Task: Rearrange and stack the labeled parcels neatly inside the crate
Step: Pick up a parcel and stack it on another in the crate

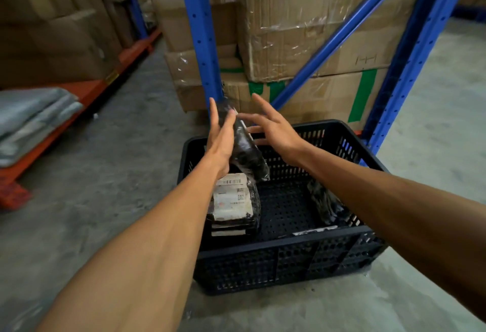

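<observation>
Black parcel (246, 147) held up over the crate's (284, 258) back-left corner, left hand (221, 142) on it.

Parcel is tilted, top end above the rim, lower end dipping inside near the back wall. Left hand: palm flat against its left side, thumb over the front, fingers mostly straight, so a loose hold, not a tight clench. Right hand (273, 131): wide open, fingers spread, fingertips close to the parcel's right edge; can't tell if touching, holds nothing. Stack of labeled parcels (232, 208) sits against the crate's left wall, white labels up. Another dark parcel (324, 200) leans at the right side, partly hidden by the right forearm. Crate is on the concrete floor (118, 173), just in front of the blue rack (202, 37) with cardboard boxes (302, 29).
</observation>
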